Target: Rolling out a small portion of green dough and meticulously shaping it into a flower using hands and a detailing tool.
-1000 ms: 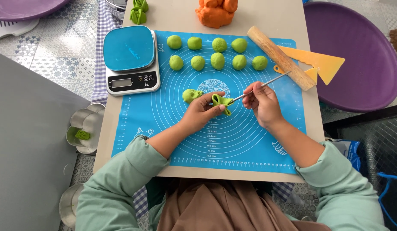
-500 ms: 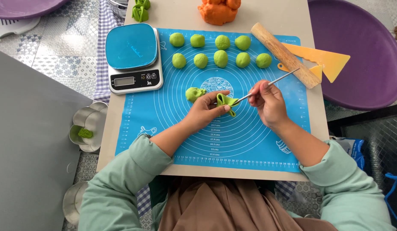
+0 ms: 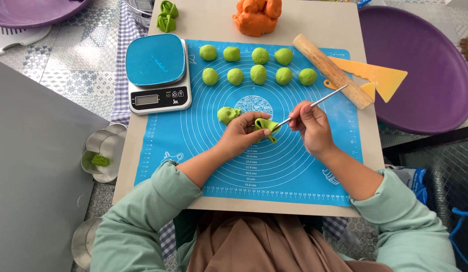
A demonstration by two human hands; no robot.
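We hold a small folded piece of green dough [image 3: 266,127] between the fingertips of our left hand [image 3: 241,135], pinched just above the middle of the blue silicone rolling mat printed with white rings [image 3: 204,146]. Our right hand [image 3: 310,128] is closed around a thin metal modelling stick [image 3: 314,104], gripped like a pen, and its tip touches the folded dough at the side facing that hand. Both hands are clenched on what they carry; neither is free.

We judge that the shaping step is in hand: the stick presses or creases the folds while the left fingers steady the piece. The next move calls for a light, controlled push, since soft dough will likely dent or tear if the tip goes too deep, and the left pinch has to stay gentle so the folds do not flatten.

Just beside the left hand lies another small lump of green dough [image 3: 227,115], partly shaped. Further up the mat sit two rows of round green dough balls [image 3: 258,73]. A wooden rolling pin [image 3: 332,71] lies slanted at the mat's upper right corner, over a yellow plastic scraper [image 3: 382,78]. A blue-topped digital kitchen scale [image 3: 157,70] stands at the upper left, and a mound of orange dough [image 3: 256,15] rests on the board beyond the mat.
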